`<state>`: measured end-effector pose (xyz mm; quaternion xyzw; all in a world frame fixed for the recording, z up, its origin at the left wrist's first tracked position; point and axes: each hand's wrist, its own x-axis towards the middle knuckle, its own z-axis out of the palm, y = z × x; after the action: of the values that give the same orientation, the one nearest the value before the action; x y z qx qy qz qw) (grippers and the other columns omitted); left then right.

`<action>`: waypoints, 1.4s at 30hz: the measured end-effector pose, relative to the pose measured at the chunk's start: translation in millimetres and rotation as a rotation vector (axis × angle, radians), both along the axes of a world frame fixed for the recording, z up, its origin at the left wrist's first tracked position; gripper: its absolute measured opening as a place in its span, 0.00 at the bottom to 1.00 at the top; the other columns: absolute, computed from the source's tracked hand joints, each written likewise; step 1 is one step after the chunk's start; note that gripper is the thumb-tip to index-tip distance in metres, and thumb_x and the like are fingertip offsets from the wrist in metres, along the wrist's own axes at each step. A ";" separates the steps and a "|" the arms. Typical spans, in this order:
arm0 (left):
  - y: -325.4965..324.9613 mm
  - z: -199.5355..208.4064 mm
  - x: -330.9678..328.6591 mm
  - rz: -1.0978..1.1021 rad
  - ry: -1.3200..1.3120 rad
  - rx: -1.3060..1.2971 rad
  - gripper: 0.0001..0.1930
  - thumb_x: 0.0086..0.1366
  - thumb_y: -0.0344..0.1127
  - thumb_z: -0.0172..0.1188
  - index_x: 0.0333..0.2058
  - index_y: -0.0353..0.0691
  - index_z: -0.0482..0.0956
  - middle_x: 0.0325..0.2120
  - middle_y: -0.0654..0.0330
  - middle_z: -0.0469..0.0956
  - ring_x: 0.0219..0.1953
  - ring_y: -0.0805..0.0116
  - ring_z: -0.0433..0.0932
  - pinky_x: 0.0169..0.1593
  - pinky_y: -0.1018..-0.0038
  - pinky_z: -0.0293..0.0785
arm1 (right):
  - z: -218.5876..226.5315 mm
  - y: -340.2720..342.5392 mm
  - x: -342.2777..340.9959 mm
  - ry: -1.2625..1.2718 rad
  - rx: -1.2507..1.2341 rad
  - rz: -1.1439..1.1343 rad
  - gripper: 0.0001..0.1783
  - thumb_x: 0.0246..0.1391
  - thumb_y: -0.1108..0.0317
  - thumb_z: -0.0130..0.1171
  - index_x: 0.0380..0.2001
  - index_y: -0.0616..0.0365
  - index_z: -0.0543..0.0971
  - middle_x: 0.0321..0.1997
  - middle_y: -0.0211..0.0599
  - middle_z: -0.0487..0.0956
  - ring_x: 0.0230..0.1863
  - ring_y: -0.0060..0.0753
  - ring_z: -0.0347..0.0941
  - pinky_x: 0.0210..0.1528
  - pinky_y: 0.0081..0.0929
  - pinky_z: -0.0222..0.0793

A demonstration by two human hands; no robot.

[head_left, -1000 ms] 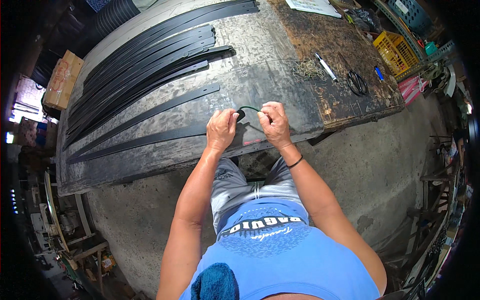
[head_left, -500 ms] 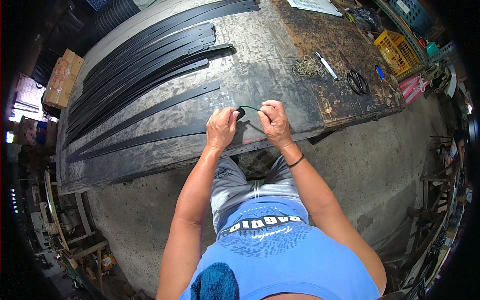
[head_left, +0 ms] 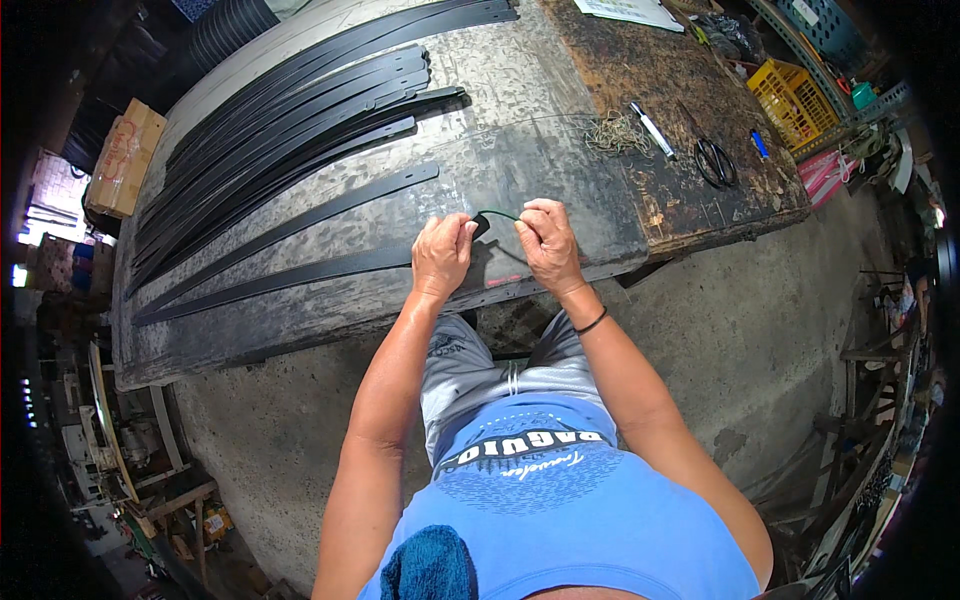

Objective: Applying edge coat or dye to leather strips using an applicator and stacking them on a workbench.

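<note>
My left hand (head_left: 442,255) is closed around the right end of a long black strap (head_left: 320,273) that runs along the near side of the worktable (head_left: 545,160). The strap's tip shows just past my fingers. A thin dark green cord (head_left: 500,212) arcs from that tip to my right hand (head_left: 548,240), whose fingers are pinched on it. Behind the held strap lies another single black strap (head_left: 350,200) with a slot near its end. Farther back, several more black straps (head_left: 330,110) are heaped side by side.
On the table's brown wooden right part lie a tangle of string (head_left: 617,134), a white marker (head_left: 655,132), black scissors (head_left: 715,163) and a blue pen (head_left: 760,144). Papers (head_left: 630,12) rest at the back. A yellow crate (head_left: 795,102) stands beyond the right edge, a cardboard box (head_left: 128,158) at the left.
</note>
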<state>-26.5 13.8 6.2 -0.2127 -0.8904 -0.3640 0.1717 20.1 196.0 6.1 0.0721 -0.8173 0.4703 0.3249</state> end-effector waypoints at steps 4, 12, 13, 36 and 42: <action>0.2 1.7 0.7 0.005 -0.006 -0.001 0.06 0.60 0.36 0.62 0.34 0.42 0.77 0.22 0.55 0.75 0.28 0.52 0.75 0.33 0.60 0.72 | 0.0 -0.1 1.3 -0.051 -0.009 0.021 0.05 0.52 0.75 0.61 0.34 0.59 0.77 0.43 0.38 0.72 0.36 0.37 0.73 0.39 0.30 0.71; 0.8 6.1 2.0 -0.010 -0.037 -0.006 0.06 0.61 0.36 0.61 0.36 0.44 0.78 0.23 0.55 0.75 0.28 0.53 0.75 0.33 0.60 0.72 | -14.5 5.9 -9.1 0.055 0.006 -0.165 0.04 0.57 0.73 0.57 0.34 0.61 0.75 0.43 0.41 0.72 0.33 0.35 0.73 0.37 0.29 0.71; 2.5 9.6 3.3 -0.019 -0.029 0.003 0.07 0.62 0.35 0.60 0.39 0.45 0.79 0.23 0.55 0.75 0.28 0.54 0.75 0.34 0.62 0.72 | -18.5 7.4 -10.6 -0.018 -0.187 -0.155 0.05 0.58 0.72 0.56 0.34 0.62 0.73 0.42 0.40 0.71 0.31 0.32 0.73 0.35 0.27 0.72; -9.0 19.2 10.7 -0.188 0.224 -0.049 0.21 0.54 0.36 0.69 0.46 0.43 0.76 0.35 0.56 0.73 0.38 0.58 0.72 0.43 0.66 0.68 | -28.7 19.4 -10.7 -0.158 -0.689 -0.099 0.09 0.66 0.67 0.47 0.38 0.63 0.68 0.40 0.35 0.68 0.29 0.21 0.72 0.29 0.22 0.76; -19.0 29.5 6.4 -0.188 0.221 -0.077 0.24 0.48 0.35 0.73 0.45 0.42 0.77 0.38 0.56 0.71 0.40 0.56 0.71 0.45 0.65 0.70 | -22.7 11.3 -14.0 -0.162 -0.700 -0.073 0.09 0.66 0.66 0.47 0.38 0.63 0.68 0.40 0.35 0.68 0.29 0.21 0.72 0.30 0.21 0.77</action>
<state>-20.1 -5.2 35.8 -0.3402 -0.8555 -0.3184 0.2258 6.0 207.3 -16.5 -0.1101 -0.6320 0.7140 0.2805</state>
